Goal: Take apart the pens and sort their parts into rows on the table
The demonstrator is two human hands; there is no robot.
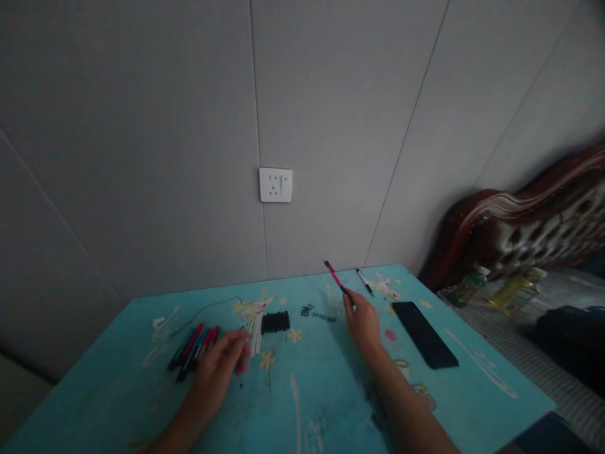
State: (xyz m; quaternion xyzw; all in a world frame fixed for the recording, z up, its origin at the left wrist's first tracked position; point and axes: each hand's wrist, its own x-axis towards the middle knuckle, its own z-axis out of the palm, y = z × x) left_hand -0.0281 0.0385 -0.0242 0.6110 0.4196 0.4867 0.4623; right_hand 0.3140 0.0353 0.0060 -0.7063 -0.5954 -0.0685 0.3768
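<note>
My right hand (363, 320) is closed around the lower end of a pink and black pen (333, 275), which points up and to the left above the table. Over the left part of the table, my left hand (222, 359) has its thumb and fingertips pinched together; whatever is between them is too small to make out. Beside that hand lies a pile of pink, blue and black pen barrels (193, 343). Thin white sticks like pen refills (256, 335) lie just past its fingertips, next to a row of black grip-like tubes (275, 322). Small dark parts (307, 310) and tiny pale green pieces (324, 317) lie between the hands.
A white and black pen (364, 282) lies near the table's back edge. On the right rests a flat black case or sheet (424, 335). The turquoise table (331, 403) meets a grey wall with a socket (275, 185). Bottles (517, 291) stand by a padded headboard (524, 233).
</note>
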